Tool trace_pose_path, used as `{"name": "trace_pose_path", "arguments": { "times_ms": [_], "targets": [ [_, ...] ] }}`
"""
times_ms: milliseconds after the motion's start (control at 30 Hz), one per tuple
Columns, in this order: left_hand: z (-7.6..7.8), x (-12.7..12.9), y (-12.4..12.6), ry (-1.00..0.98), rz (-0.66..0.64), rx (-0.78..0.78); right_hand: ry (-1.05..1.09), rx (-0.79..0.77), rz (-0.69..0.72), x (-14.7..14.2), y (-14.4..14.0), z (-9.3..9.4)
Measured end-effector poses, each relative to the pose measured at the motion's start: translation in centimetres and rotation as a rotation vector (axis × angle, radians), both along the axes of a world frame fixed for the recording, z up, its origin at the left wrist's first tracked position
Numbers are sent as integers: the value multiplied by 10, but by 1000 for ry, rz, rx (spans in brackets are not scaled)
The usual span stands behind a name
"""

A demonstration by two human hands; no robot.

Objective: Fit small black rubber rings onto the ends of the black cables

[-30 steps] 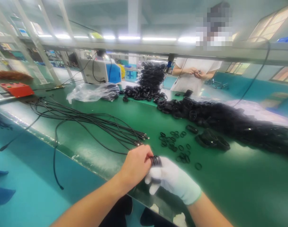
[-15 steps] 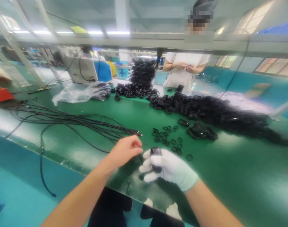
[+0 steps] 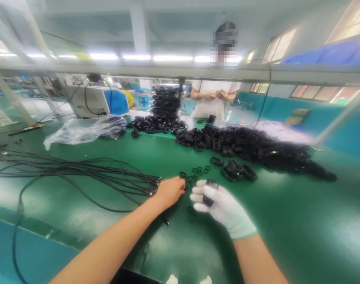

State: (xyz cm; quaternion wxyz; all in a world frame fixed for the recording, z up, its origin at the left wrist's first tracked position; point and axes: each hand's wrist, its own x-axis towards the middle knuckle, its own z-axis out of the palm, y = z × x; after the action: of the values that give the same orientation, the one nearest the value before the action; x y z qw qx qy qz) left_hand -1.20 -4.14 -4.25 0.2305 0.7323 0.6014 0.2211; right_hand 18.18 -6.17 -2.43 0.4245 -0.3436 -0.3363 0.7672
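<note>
My gloved right hand [image 3: 224, 205] is curled around a stack of black rings [image 3: 209, 192], pinched upright at the bench's near middle. My bare left hand [image 3: 169, 191] reaches toward the loose small rings [image 3: 197, 172] at twelve o'clock, fingers drawn together (whether they grip anything, I cannot tell). I'd steady the stack and take one ring at a time.

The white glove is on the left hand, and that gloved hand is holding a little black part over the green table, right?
Not quite. In the head view the white glove is on the right hand, not the left. That gloved hand does hold a small black part over the green table. The left hand is bare, by the small black rings.
</note>
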Motion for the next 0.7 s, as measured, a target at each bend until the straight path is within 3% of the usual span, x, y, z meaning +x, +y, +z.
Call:
{"name": "trace_pose_path", "arguments": {
  "times_ms": [100, 267, 433, 533, 633, 700],
  "targets": [
    [-3, 3, 2, -75, -11, -13, -9, 22, 27, -5, -4, 2],
    [16, -5, -24, -303, -50, -124, -51, 91, -34, -14, -8, 1],
    [20, 5, -54, -835, -2, -337, -53, 114, -52, -37, -11, -9],
    [12, 10, -64, -793, 97, -268, -32, 89, -64, -47, -17, -15],
    [10, 9, -74, -783, 114, -185, 69, 35, 43, -46, -23, -20],
    [14, 6, -84, -1008, 68, -240, 247, 30, 235, -41, -26, -23]
  ]
}}
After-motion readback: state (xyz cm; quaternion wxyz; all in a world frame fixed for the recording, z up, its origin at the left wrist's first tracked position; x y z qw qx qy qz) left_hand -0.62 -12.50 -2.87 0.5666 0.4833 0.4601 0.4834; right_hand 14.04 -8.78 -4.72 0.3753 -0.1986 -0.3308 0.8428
